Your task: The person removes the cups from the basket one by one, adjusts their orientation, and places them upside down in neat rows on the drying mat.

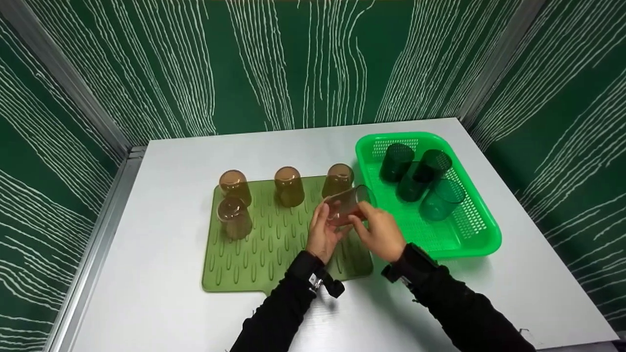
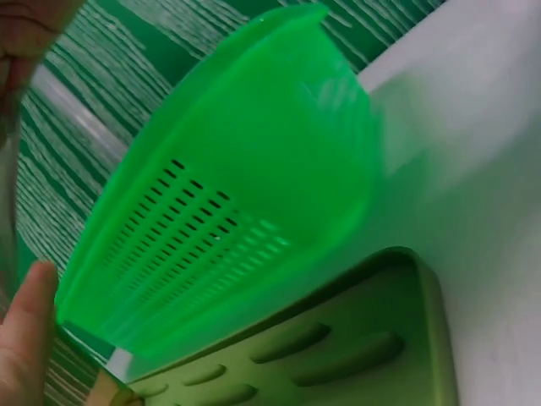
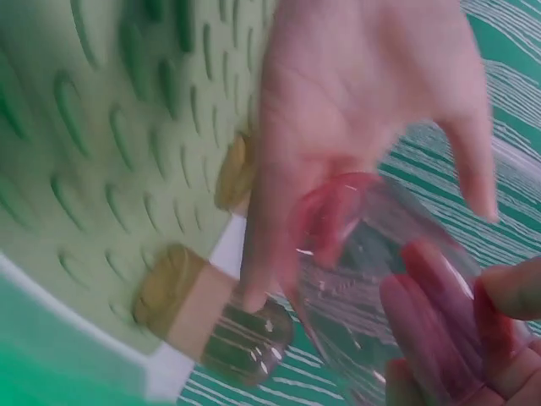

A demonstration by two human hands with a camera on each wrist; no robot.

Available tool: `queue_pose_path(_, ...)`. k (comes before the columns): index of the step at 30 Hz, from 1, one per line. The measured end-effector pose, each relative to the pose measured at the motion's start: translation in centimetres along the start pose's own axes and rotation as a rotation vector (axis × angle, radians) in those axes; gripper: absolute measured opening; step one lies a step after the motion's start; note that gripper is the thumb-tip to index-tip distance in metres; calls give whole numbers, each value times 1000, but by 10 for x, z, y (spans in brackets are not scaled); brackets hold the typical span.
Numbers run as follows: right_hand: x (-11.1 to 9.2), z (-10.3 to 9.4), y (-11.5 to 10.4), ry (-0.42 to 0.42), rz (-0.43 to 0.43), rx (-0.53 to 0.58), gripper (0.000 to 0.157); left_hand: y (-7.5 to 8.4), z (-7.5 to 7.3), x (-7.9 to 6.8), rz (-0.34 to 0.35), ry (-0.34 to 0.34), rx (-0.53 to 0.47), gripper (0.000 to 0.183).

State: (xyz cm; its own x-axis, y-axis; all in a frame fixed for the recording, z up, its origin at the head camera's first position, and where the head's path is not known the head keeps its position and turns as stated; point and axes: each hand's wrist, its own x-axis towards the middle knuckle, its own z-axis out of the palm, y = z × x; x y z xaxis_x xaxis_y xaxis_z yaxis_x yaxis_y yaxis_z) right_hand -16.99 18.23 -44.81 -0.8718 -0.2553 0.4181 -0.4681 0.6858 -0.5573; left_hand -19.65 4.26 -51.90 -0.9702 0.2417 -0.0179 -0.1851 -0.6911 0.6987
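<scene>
A clear pinkish glass [image 1: 344, 205] is tilted between the hands above the right part of the green drying mat [image 1: 274, 244]. My right hand [image 1: 384, 235] grips it; in the right wrist view its fingers show through the glass wall and the thumb [image 3: 514, 289] is outside. My left hand [image 1: 323, 239] lies with spread fingers against the glass's other end, its palm [image 3: 347, 93] facing the right wrist camera. On the mat, brownish glasses stand upside down: one at back left [image 1: 234, 187], one in front of it [image 1: 234, 220], one at back middle [image 1: 289, 188], one at back right [image 1: 338, 178].
To the right of the mat, a bright green plastic basket [image 1: 477, 244] holds several dark green glasses [image 1: 397, 161] and a lighter teal glass [image 1: 442, 200]. Both stand on a white table [image 1: 161, 205]. Green walls with white lines [image 1: 318, 63] enclose the back and sides.
</scene>
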Motion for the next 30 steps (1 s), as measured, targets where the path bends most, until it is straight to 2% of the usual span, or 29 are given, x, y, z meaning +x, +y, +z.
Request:
queue_pose_path(3, -4, 10, -1, 9, 3, 33, 7, 4, 0, 0, 14, 25, 44, 80)
queue_pose_path(7, -11, 23, 0, 13, -20, 68, 8, 9, -2, 2, 12, 97, 116, 57)
queue_pose_path(10, -16, 31, 4, -1, -25, 113, 10, 14, -7, 1, 8, 114, 195, 46)
queue_pose_path(15, -21, 38, 8, -42, 1, 154, 20, 22, -17, -1, 21, 57, 377, 46)
queue_pose_path(19, -23, 40, 11, -41, 0, 108, 28, 34, -22, 0, 83, 3, 527, 45)
queue_pose_path(22, -25, 40, 14, -50, -8, 62, 29, 43, -23, 2, 146, -33, 663, 46)
queue_pose_path(27, -32, 42, 21, -136, -19, -5, 24, 59, -25, 4, 215, -105, 897, 49)
queue_pose_path(30, -37, 44, 27, -200, -22, -46, 27, 69, -25, 3, 237, -150, 1077, 52)
